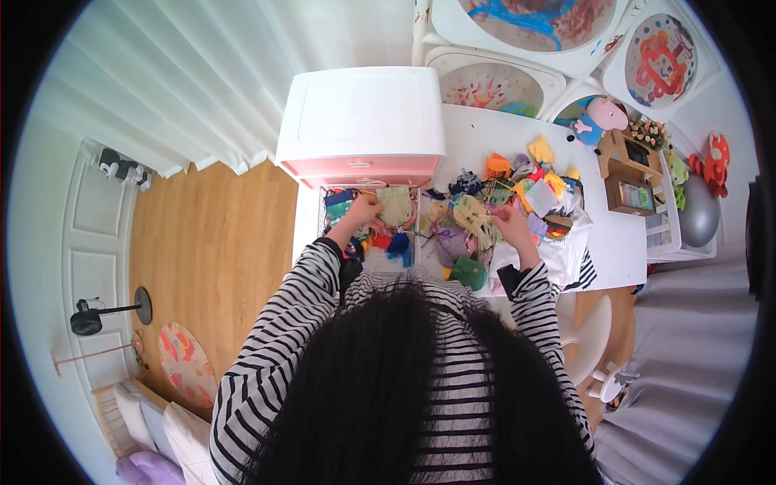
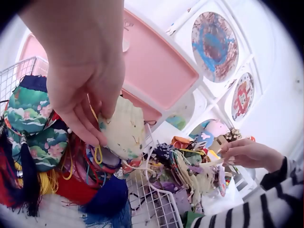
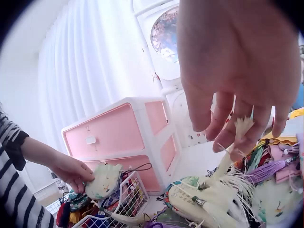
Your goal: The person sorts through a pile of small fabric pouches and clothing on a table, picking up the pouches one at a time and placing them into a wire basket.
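My left hand pinches the edge of a pale cream sachet with a small floral print. This sachet is over a white wire basket. In the basket lie green floral sachets with dark tassels, along with red and blue tassels. Over the pile to the right, my right hand has a cream tassel between its fingers. Cream sachets with more pale tassels lie just below that hand.
A white drawer unit with pink fronts stands behind the basket. Mixed colourful pouches spread over the right of the white table, near a green pouch. A plush toy and wooden organiser stand at the back right.
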### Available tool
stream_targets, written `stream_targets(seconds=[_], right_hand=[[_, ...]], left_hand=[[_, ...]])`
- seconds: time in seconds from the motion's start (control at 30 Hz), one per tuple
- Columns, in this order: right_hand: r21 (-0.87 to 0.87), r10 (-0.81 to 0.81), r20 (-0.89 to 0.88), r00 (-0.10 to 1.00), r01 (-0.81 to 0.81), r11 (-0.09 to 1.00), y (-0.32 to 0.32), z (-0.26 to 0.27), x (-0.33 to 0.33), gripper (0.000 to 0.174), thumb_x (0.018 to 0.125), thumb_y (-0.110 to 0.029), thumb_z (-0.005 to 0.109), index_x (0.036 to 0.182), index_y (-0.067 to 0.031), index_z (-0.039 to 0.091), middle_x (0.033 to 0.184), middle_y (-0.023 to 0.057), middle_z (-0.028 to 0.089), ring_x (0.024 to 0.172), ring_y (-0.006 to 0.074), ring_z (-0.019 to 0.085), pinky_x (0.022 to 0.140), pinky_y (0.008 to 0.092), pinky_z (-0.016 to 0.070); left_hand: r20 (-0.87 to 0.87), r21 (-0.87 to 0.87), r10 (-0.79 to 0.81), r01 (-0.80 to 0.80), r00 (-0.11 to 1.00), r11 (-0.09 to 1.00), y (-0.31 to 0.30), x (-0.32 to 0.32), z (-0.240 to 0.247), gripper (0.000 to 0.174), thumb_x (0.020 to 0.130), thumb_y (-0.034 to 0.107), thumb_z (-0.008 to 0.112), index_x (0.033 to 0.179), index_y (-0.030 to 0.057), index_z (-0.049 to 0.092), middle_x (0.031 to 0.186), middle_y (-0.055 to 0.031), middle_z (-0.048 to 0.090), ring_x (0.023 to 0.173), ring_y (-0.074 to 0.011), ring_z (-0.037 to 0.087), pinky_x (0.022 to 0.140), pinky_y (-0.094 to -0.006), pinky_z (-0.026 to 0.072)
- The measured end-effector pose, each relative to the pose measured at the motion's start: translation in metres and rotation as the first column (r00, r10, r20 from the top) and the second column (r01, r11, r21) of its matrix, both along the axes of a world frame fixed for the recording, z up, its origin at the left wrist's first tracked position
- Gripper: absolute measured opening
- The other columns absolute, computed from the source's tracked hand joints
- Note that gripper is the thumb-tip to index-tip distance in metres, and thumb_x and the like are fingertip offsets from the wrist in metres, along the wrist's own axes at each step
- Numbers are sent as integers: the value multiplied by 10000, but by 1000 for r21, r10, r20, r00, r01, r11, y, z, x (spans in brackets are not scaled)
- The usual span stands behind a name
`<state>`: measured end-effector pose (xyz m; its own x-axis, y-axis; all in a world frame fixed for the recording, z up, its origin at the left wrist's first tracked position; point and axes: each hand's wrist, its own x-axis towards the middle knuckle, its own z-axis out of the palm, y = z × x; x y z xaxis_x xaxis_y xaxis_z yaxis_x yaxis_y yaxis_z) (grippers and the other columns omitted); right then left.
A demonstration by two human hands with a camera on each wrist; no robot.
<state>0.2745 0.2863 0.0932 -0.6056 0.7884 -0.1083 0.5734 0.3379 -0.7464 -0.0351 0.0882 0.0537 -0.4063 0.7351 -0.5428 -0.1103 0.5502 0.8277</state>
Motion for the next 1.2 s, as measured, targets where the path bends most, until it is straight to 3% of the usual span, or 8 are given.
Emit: stream_targets(seconds=[0.23,0.3,0.43,0.6,0.83,0.9,1.03,1.2], right_hand=[[-46,113,147,983,-107,993,-4,-13,-8,253,743,-178,601,925,-4,589,794,93,616,720,170,582,687,281,459],[-120,169,167,971,-150,981,-7,-18,-13,282,735,-185,605,953,-8,586,837,105,612,775,177,577,716,289,454],[-132,196,113,974,-181,975,-18,-24,-30,381,700,-190,623,1026,-6,549,956,146,580,892,224,552,791,321,430],[155,214,189,958,-245,957,-22,-51,-45,573,588,-192,680,1100,-8,500,1052,186,533,969,320,516,840,362,412],[124,174,320,931,-224,967,-22,-60,-37,559,601,-179,651,1127,-64,501,996,178,554,952,323,517,835,365,403],[11,164,133,977,-167,986,-16,-62,-30,444,641,-165,616,1065,-53,545,902,172,594,840,314,565,750,349,434],[3,56,169,984,-58,998,-2,-74,-13,343,685,-161,585,998,-22,568,846,173,608,760,296,590,688,330,447],[150,-77,-28,997,80,985,6,-73,3,295,733,-138,565,990,5,547,796,143,616,750,223,602,665,308,451]], left_hand=[[-241,-84,-190,175,952,981,21,2,-39,342,715,276,565,786,-56,599,770,-222,606,668,-306,619,635,-381,493],[-600,-270,-373,259,708,927,24,4,-28,338,735,273,526,832,-43,595,805,-242,596,756,-345,597,687,-407,479],[-606,-274,-346,221,716,936,17,10,6,334,749,250,495,931,-21,569,866,-241,586,822,-356,576,735,-426,457],[-785,12,-263,438,560,899,16,16,24,345,763,204,470,1068,49,514,919,-203,567,899,-343,546,783,-408,441],[-652,-209,-566,598,504,774,13,27,-18,453,755,207,498,1185,80,434,1076,-193,490,971,-337,507,833,-399,421],[-595,-225,-636,657,492,719,11,23,-32,507,748,203,507,1228,89,388,1163,-195,430,1014,-338,482,858,-388,409],[-573,-210,-640,663,512,718,11,23,-30,513,748,202,507,1232,84,381,1184,-198,412,1031,-338,472,869,-380,404],[-586,-225,-653,678,479,699,13,18,-19,496,757,210,524,1213,49,412,1162,-213,443,1048,-327,462,899,-369,375]])
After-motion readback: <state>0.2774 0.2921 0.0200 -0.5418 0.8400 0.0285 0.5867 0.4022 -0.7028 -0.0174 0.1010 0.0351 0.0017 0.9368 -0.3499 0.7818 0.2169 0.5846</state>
